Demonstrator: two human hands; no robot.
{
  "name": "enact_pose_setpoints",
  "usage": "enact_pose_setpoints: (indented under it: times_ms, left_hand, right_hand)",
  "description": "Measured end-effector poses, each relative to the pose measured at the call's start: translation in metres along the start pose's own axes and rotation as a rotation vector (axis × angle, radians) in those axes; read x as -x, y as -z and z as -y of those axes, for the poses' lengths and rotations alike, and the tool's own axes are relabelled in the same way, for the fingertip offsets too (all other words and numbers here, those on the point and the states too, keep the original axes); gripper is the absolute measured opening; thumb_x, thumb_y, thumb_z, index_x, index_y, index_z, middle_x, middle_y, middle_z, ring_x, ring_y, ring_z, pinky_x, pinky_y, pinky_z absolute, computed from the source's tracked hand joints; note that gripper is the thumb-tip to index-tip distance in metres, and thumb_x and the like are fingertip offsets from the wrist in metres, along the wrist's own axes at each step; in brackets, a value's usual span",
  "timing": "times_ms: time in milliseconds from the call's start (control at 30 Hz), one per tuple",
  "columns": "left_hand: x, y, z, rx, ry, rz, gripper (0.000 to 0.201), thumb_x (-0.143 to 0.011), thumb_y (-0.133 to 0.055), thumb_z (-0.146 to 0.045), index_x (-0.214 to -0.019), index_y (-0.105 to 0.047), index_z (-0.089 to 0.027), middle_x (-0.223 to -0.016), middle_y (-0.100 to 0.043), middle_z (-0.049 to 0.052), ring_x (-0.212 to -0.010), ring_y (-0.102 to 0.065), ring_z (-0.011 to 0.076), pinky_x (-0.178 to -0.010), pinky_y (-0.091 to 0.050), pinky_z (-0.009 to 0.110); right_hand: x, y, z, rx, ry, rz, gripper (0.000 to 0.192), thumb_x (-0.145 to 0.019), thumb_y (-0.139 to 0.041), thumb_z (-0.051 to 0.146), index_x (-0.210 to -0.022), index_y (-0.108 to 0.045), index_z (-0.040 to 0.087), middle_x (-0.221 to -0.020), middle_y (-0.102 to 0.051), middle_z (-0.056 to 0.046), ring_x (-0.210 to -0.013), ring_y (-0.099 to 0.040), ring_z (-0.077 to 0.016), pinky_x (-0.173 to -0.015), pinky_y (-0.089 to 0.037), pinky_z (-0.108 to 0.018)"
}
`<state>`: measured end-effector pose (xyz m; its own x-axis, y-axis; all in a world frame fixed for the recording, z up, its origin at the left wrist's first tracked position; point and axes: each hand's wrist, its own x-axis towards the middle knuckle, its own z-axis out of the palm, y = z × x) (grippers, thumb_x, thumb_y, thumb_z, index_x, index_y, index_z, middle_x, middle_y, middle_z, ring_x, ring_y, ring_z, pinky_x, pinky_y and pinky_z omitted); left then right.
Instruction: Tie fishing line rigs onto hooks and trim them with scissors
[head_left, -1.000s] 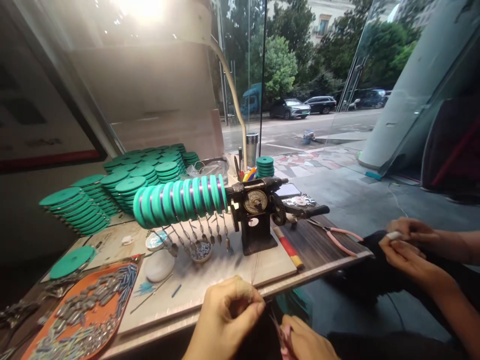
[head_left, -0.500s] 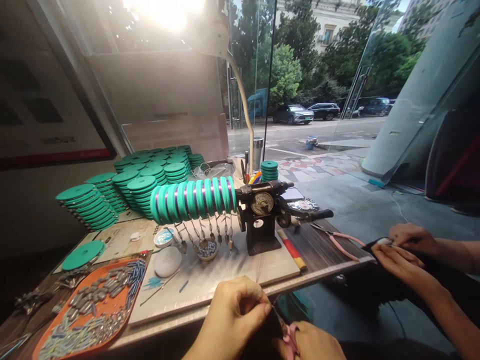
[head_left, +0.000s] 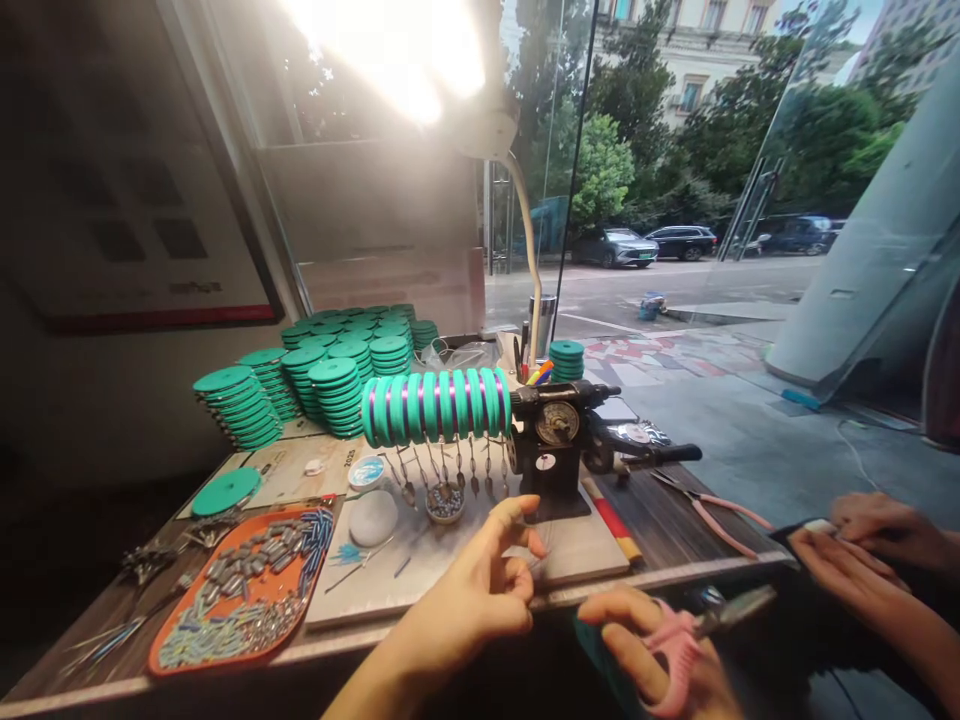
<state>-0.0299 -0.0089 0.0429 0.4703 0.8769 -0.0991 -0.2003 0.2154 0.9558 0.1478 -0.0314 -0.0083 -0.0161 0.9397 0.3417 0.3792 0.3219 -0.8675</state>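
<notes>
My left hand (head_left: 484, 585) hovers over the front edge of the table (head_left: 375, 630), fingers spread, holding nothing that I can see. My right hand (head_left: 660, 650) is low at the bottom right, closed on small pink-handled scissors (head_left: 690, 625) whose blades point right. Ahead stands a black hand-crank winding machine (head_left: 555, 445) with a row of green spools (head_left: 439, 405) on its shaft and weights hanging from thin lines below. A small bowl of beads (head_left: 444, 503) sits under the spools.
An orange tray (head_left: 244, 585) of small tubes lies at the left. Stacks of green discs (head_left: 315, 375) fill the back. Pink-handled pliers (head_left: 712, 510) lie at the right of the table. Another person's hands (head_left: 862, 545) work at the far right. A lamp shines above.
My left hand was pinched shut on a thin line near the table edge; now its fingers are spread. My right hand has come up, with the pink scissors in full view. The camera has tilted.
</notes>
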Motion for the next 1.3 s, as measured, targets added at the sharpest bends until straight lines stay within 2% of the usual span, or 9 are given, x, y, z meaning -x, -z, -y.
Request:
enact_pose_setpoints:
  times_ms: [100,300,467,700,833,933,1033,1133,1300]
  left_hand:
    - [0.001,0.002,0.003,0.042,-0.028,0.010,0.080,-0.046,-0.050,-0.001,-0.121,-0.039,-0.026,-0.100,-0.040,0.000,-0.056,-0.036,0.0017,-0.043,-0.019,0.018]
    - [0.000,0.000,0.005,0.022,-0.057,0.001,0.083,-0.044,-0.046,-0.002,-0.122,-0.037,-0.028,-0.102,-0.037,0.000,-0.058,-0.039,0.0025,-0.042,-0.019,0.018]
    - [0.002,-0.005,0.005,-0.056,-0.056,0.006,0.086,-0.045,-0.044,-0.004,-0.126,-0.029,-0.030,-0.105,-0.032,0.001,-0.066,-0.040,0.0059,-0.046,-0.025,0.018]
    - [0.010,-0.018,0.000,-0.425,-0.145,-0.066,0.086,-0.052,-0.037,-0.001,-0.134,-0.019,-0.021,-0.110,-0.035,0.005,-0.082,-0.041,0.0135,-0.078,-0.036,0.031]
    - [0.011,-0.020,0.005,-0.595,-0.237,-0.090,0.086,-0.055,-0.036,0.003,-0.135,-0.018,-0.023,-0.116,-0.037,0.006,-0.089,-0.043,0.0150,-0.087,-0.034,0.033]
    - [0.009,-0.019,0.009,-0.578,-0.232,-0.127,0.086,-0.055,-0.037,0.003,-0.135,-0.020,-0.024,-0.112,-0.039,0.005,-0.083,-0.044,0.0138,-0.079,-0.037,0.031]
    - [0.005,-0.017,0.012,-0.527,-0.202,-0.173,0.076,-0.062,-0.042,-0.002,-0.133,-0.024,-0.023,-0.103,-0.042,0.004,-0.074,-0.044,0.0132,-0.069,-0.039,0.028]
    - [0.000,-0.016,0.016,-0.670,-0.231,-0.209,0.058,-0.068,-0.050,-0.007,-0.124,-0.039,-0.019,-0.096,-0.050,0.004,-0.082,-0.048,0.0167,-0.076,-0.039,0.031]
    - [-0.007,-0.020,0.018,-0.997,-0.223,-0.208,0.008,-0.076,-0.058,-0.016,-0.081,-0.064,-0.016,-0.077,-0.059,0.004,-0.072,-0.054,0.0171,-0.064,-0.039,0.028]
  right_hand:
    - [-0.004,-0.004,0.001,-0.002,-0.019,-0.055,0.046,-0.072,-0.047,0.067,-0.072,-0.068,0.026,-0.073,-0.067,0.000,-0.065,-0.062,-0.0160,-0.058,-0.047,-0.022]
    - [-0.013,-0.005,-0.002,0.085,0.040,0.099,0.026,-0.076,-0.056,0.048,-0.077,-0.069,0.026,-0.068,-0.065,0.001,-0.060,-0.062,-0.0139,-0.056,-0.050,-0.020]
    - [-0.006,-0.011,0.013,0.086,0.043,-0.029,0.033,-0.077,-0.051,0.054,-0.072,-0.068,0.026,-0.069,-0.063,-0.001,-0.059,-0.059,-0.0139,-0.054,-0.049,-0.021]
    - [-0.012,-0.024,0.009,-0.001,0.107,0.114,0.030,-0.079,-0.052,0.048,-0.071,-0.069,0.024,-0.068,-0.067,0.000,-0.064,-0.063,-0.0146,-0.059,-0.048,-0.019]
    - [-0.011,-0.032,0.011,-0.037,0.027,0.024,0.036,-0.080,-0.050,0.048,-0.063,-0.066,0.021,-0.061,-0.064,-0.001,-0.059,-0.060,-0.0152,-0.055,-0.045,-0.021]
    - [-0.009,-0.032,0.004,-0.048,0.005,-0.005,0.032,-0.077,-0.053,0.047,-0.060,-0.065,0.022,-0.059,-0.062,0.000,-0.058,-0.058,-0.0150,-0.055,-0.045,-0.021]
    - [-0.008,-0.026,-0.010,-0.046,-0.030,0.023,0.030,-0.076,-0.053,0.044,-0.060,-0.065,0.022,-0.057,-0.061,0.001,-0.054,-0.057,-0.0139,-0.053,-0.045,-0.020]
    - [-0.007,-0.017,-0.020,-0.029,-0.078,0.051,0.027,-0.076,-0.054,0.043,-0.065,-0.065,0.022,-0.062,-0.062,0.001,-0.057,-0.059,-0.0141,-0.054,-0.046,-0.019]
    - [-0.005,-0.008,-0.021,-0.085,-0.108,0.096,0.026,-0.080,-0.052,0.042,-0.069,-0.063,0.021,-0.071,-0.061,-0.001,-0.069,-0.061,-0.0160,-0.061,-0.048,-0.020]
